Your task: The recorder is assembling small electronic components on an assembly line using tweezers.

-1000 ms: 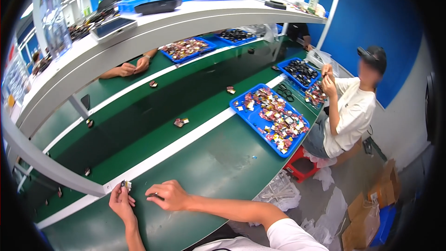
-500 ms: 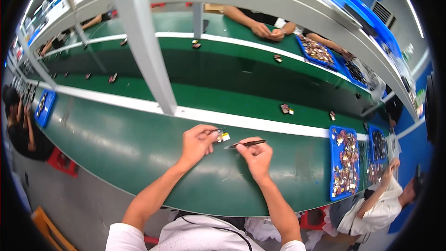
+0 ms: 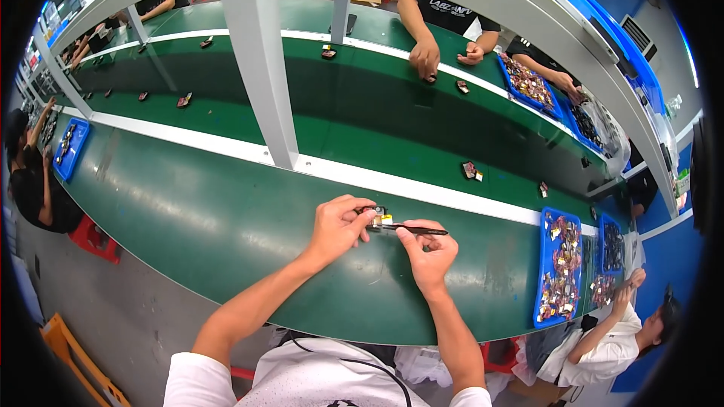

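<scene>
Black tweezers [image 3: 413, 231] in R hand [image 3: 428, 255], tip on part [image 3: 376, 215] in L hand [image 3: 337, 227].

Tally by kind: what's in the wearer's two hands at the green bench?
small black-and-yellow electronic part, pinched in the left hand: 1
slim black pen-shaped tool, gripped in the right hand: 1
Total: 2

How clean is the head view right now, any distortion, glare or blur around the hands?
Head view: strong fisheye, so the white post and the green bench edges bow toward a black rim; the centre is sharp, with the left hand on a small part and the right hand holding a dark tool; soft sheen on the bench, no harsh glare; far trays too small to read.
</scene>
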{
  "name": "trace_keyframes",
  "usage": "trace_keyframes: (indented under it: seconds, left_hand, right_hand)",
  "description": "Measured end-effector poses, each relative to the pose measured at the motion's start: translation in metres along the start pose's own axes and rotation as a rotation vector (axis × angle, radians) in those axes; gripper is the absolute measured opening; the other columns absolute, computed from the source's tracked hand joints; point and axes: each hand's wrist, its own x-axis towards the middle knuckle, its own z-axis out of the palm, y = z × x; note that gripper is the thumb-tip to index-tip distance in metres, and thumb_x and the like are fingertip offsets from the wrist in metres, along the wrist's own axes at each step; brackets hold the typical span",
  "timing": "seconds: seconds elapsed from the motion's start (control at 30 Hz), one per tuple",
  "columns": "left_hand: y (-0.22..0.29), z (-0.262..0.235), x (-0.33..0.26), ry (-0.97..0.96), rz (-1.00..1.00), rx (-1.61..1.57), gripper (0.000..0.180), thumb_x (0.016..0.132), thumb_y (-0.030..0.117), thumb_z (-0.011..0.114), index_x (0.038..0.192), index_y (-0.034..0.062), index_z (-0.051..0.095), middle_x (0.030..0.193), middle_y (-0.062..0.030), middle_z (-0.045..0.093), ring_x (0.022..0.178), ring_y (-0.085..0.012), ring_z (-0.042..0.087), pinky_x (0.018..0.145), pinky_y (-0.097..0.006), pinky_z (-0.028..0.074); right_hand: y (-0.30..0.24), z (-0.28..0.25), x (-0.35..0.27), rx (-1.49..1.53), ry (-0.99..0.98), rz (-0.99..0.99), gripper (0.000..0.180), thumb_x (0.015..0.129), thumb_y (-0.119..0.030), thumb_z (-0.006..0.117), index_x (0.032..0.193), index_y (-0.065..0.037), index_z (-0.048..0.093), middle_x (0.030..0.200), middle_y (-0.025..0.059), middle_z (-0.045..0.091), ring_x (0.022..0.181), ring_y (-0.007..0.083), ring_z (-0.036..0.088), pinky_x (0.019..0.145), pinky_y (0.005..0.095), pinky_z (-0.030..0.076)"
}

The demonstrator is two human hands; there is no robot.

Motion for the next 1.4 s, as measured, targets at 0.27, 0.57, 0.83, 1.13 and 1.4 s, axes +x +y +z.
trace_keyframes:
  seconds: [0.27, 0.57, 0.83, 1.13, 1.4]
  left_hand:
    - [-0.001, 0.004, 0.0, 0.001, 0.028, 0.008, 0.016, 0.093, 0.002, 0.068, 0.106, -0.0073, 0.07, 0.091, -0.0076, 0.067, 0.061, -0.0142, 0.069, 0.044, -0.024, 0.048]
    - [-0.006, 0.009, -0.001, -0.005, 0.062, 0.054, 0.014, 0.093, 0.002, 0.068, 0.104, -0.0068, 0.07, 0.092, -0.0082, 0.067, 0.06, -0.0135, 0.068, 0.044, -0.024, 0.05]
    - [-0.011, 0.019, 0.0, -0.029, 0.084, 0.066, 0.017, 0.095, 0.0, 0.066, 0.109, -0.0094, 0.067, 0.095, -0.0115, 0.065, 0.063, -0.0153, 0.069, 0.047, -0.024, 0.053]
    - [-0.014, 0.02, 0.0, -0.049, 0.087, 0.011, 0.016, 0.094, 0.001, 0.067, 0.107, -0.0091, 0.067, 0.091, -0.0093, 0.064, 0.062, -0.0148, 0.068, 0.048, -0.025, 0.054]
    - [-0.015, 0.017, 0.002, -0.06, 0.043, -0.055, 0.016, 0.095, 0.001, 0.067, 0.105, -0.011, 0.067, 0.089, -0.0096, 0.063, 0.06, -0.0145, 0.067, 0.047, -0.025, 0.053]
  right_hand:
    - [0.009, 0.002, 0.003, -0.136, 0.012, -0.026, 0.014, 0.081, 0.001, 0.081, 0.093, 0.002, 0.075, 0.061, -0.0065, 0.057, 0.049, -0.0022, 0.035, 0.044, 0.02, 0.024]
    - [0.011, 0.002, 0.004, -0.004, 0.036, 0.079, 0.013, 0.083, -0.001, 0.08, 0.094, 0.002, 0.074, 0.066, -0.0069, 0.06, 0.052, -0.0029, 0.036, 0.046, 0.018, 0.025]
    - [0.017, -0.004, 0.003, 0.114, 0.046, 0.167, 0.012, 0.086, 0.0, 0.078, 0.096, 0.004, 0.073, 0.075, -0.0021, 0.067, 0.054, -0.0035, 0.038, 0.047, 0.0166, 0.027]
    - [0.013, -0.011, 0.006, 0.253, -0.037, 0.275, 0.014, 0.088, 0.008, 0.071, 0.101, 0.01, 0.068, 0.095, 0.016, 0.074, 0.087, 0.0182, 0.073, 0.078, 0.0263, 0.059]
    - [0.009, -0.013, 0.01, 0.28, -0.064, 0.354, 0.011, 0.088, 0.009, 0.069, 0.099, 0.01, 0.067, 0.094, 0.0165, 0.073, 0.086, 0.0196, 0.073, 0.079, 0.028, 0.06]
